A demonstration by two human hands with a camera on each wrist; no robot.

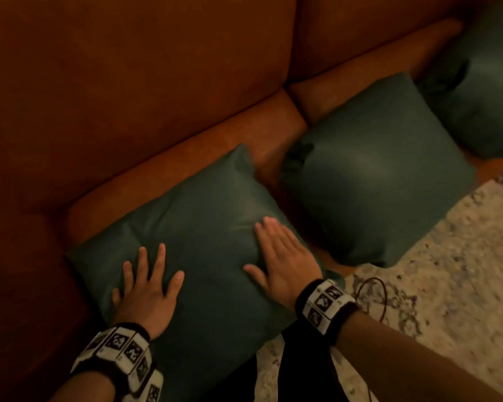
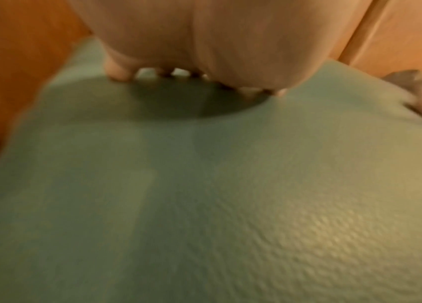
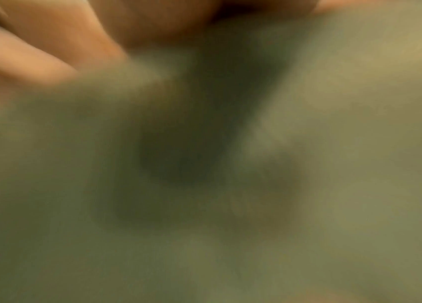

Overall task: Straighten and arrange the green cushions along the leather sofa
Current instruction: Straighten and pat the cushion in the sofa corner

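Three green cushions lie flat on the seat of the brown leather sofa [image 1: 134, 82]. Both my hands press flat on the nearest cushion [image 1: 198, 216]: the left hand [image 1: 145, 282] on its near left part with fingers spread, the right hand [image 1: 279, 256] on its right part with fingers straight together. A second cushion [image 1: 372, 175] lies to the right, a third [image 1: 482, 91] at the far right. In the left wrist view my palm [image 2: 204, 41] dents the green cushion [image 2: 204, 194]. The right wrist view is blurred, showing green cushion [image 3: 308, 143] under my hand [image 3: 49, 41].
The sofa back rises behind the cushions and an armrest [image 1: 21, 271] stands at the left. A pale patterned rug [image 1: 447, 271] covers the floor to the right, with a thin dark cord [image 1: 372, 294] looping on it near my right wrist.
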